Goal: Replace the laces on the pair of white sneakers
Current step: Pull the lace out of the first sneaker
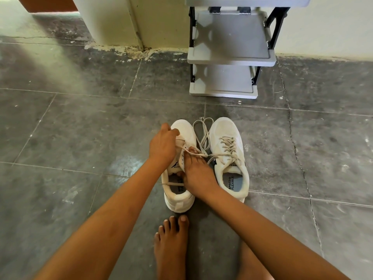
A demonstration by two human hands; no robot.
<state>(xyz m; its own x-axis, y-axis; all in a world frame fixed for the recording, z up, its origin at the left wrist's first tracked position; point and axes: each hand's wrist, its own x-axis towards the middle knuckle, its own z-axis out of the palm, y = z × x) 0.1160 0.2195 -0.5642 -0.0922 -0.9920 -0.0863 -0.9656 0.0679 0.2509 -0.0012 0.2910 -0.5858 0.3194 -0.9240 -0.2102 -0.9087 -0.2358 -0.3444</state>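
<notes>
1. While seated low on the grey tiled floor (80, 128), working on the white low-top sneaker on the left (177, 201), with its white twin on the right (224, 130) just beside it and laced up the eyelets.
2. Left hand (163, 144): curled over the forefoot, gripping the upper by the lowest eyelets and holding the shoe down.
3. Right hand (196, 172): fingertips pinched on the off-white flat lace (173, 183) at the tongue, thumb tucked toward the shoe's opening; one end of that lace draped across the collar.
4. Between the two toes, a looped length of off-white cord (204, 138) on the floor, touching neither hand.
5. Judged step: lace work at the lower eyelets of the first shoe. Threading or pulling out, cannot tell, with the crossings hidden behind fingers.
6. Next move calls for a steady hold on the upper with the left hand, a clean draw of the lace tip through a single eyelet with the right, and equal lengths kept on both sides.
7. After that, upward row by row, then the twin.
</notes>
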